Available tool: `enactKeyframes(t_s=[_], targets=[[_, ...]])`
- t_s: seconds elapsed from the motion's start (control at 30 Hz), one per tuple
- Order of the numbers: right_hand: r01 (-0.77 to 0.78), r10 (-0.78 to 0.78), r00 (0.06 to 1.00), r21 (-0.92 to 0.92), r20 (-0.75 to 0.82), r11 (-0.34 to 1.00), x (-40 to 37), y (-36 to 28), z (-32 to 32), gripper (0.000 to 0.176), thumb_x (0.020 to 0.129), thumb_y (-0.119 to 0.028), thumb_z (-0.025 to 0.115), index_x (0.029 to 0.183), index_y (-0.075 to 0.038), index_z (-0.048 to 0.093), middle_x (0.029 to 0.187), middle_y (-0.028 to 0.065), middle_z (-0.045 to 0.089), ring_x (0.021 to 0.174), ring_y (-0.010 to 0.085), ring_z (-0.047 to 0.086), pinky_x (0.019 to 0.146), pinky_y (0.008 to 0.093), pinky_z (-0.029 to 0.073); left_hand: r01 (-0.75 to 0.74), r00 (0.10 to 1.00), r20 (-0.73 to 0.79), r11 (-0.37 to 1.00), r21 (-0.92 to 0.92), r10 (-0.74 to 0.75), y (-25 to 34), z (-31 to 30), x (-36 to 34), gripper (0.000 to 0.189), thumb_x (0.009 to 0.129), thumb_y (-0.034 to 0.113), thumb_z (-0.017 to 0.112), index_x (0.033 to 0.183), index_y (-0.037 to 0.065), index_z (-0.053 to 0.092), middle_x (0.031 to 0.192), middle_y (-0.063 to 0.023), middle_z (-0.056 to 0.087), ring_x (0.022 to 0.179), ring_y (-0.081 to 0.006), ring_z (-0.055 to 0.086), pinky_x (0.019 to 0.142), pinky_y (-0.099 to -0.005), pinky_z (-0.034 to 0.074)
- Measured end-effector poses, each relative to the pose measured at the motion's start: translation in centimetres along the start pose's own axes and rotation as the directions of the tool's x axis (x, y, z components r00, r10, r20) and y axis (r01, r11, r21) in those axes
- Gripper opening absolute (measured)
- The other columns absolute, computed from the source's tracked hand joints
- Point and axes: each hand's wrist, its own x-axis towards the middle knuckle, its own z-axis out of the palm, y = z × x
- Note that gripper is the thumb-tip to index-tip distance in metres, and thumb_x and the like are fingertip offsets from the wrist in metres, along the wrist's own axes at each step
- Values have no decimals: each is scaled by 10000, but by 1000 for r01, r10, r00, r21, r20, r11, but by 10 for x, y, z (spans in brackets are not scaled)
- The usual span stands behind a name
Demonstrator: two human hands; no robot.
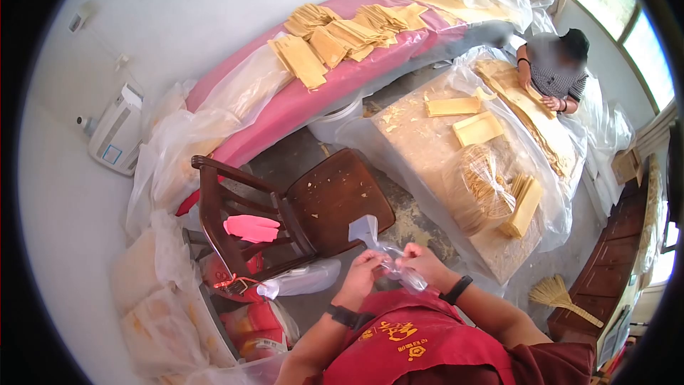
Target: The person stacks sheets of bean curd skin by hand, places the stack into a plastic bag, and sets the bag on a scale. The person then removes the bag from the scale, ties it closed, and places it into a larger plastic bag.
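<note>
Both of my hands are in front of the red apron (pixel 420 339), near the bottom middle of the head view. My left hand (pixel 365 269) is closed on one side of a clear plastic bag (pixel 388 260). Across from it, my right hand (pixel 420 264) pinches the other side of the same bag. The bag is crumpled between the fingers, and a loose flap of it sticks up above my left hand. Just beyond the hands stands a dark wooden chair (pixel 338 199) with crumbs on its seat. A pink glove (pixel 252 228) hangs over its backrest.
A plastic-covered table (pixel 420 150) holds yellow sheets (pixel 477 128) and a bagged bundle (pixel 488 185). Another person (pixel 559 71) works at its far side. More sheets (pixel 342 36) lie on a pink-covered surface (pixel 249 128). A straw broom (pixel 563 299) is at right.
</note>
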Motion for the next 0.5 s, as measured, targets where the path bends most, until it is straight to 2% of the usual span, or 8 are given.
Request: enactKeyframes(t_s=[0.1, 0.17, 0.27, 0.3, 0.37, 0.4, 0.47, 0.5], targets=[[-130, 183, 976, 355, -121, 926, 10, 26, -37, 147, 856, -63, 638, 840, -55, 493, 777, 80, 619, 690, 169, 634, 605, 280, 520, -77, 997, -48, 973, -216, 69, 14, 16, -3, 30, 912, 95, 555, 897, 87, 580, 775, -24, 579, 759, -175, 587, 805, -338, 496], [-153, 234, 951, 350, -200, 924, 13, 40, -62, 114, 865, -34, 601, 862, -57, 490, 782, 108, 640, 719, 232, 664, 647, 341, 564, -33, 974, 194, 922, -385, 116, 21, 11, -5, 27, 896, 93, 556, 872, 81, 552, 710, -24, 538, 737, -191, 568, 845, -395, 514], [134, 210, 929, 806, -305, 576, 11, 29, -111, 100, 903, -65, 540, 815, -83, 499, 688, 74, 590, 604, 201, 616, 582, 334, 537, -117, 992, 10, 964, -240, 123, 29, -2, -11, 86, 887, 82, 549, 812, 90, 510, 632, 23, 430, 559, -105, 427, 565, -291, 407], [146, 212, 924, 807, -317, 572, 9, 21, -128, 100, 903, -65, 540, 815, -83, 499, 688, 74, 590, 604, 201, 616, 582, 334, 537, -159, 973, -193, 971, -179, 124, 26, -26, -5, 88, 892, 71, 536, 811, 93, 510, 614, 32, 415, 530, -101, 407, 507, -286, 392], [220, 66, 954, 831, -293, 510, -1, -8, -160, 127, 920, -107, 536, 797, -102, 503, 622, 20, 515, 503, 121, 497, 481, 269, 446, -172, 973, -184, 968, -185, 137, 9, -83, 3, 122, 903, 71, 527, 787, 98, 500, 618, 38, 429, 539, -111, 441, 475, -280, 396], [252, 69, 916, 700, -395, 668, -12, -37, -153, 186, 920, -142, 577, 757, -124, 489, 630, -20, 471, 478, 83, 396, 441, 246, 339, -128, 949, -294, 991, -30, 114, 5, -95, 4, 48, 896, 80, 554, 862, 89, 521, 695, 21, 475, 614, -124, 491, 547, -280, 437], [257, 34, 901, 596, -433, 761, -16, -62, -149, 191, 922, -182, 586, 764, -126, 496, 629, -32, 455, 482, 68, 381, 437, 234, 325, -68, 914, -390, 989, 130, 114, 6, -83, 19, 63, 889, 89, 580, 938, 81, 542, 771, 5, 521, 690, -138, 542, 618, -281, 478], [240, 4, 891, 479, -454, 844, -17, -69, -152, 203, 924, -221, 596, 770, -128, 502, 628, -44, 439, 487, 54, 367, 433, 222, 311, -176, 857, -389, 901, 396, 338, 6, -64, 27, 290, 842, 117, 647, 1095, 77, 511, 916, -36, 537, 849, -178, 550, 745, -312, 481]])
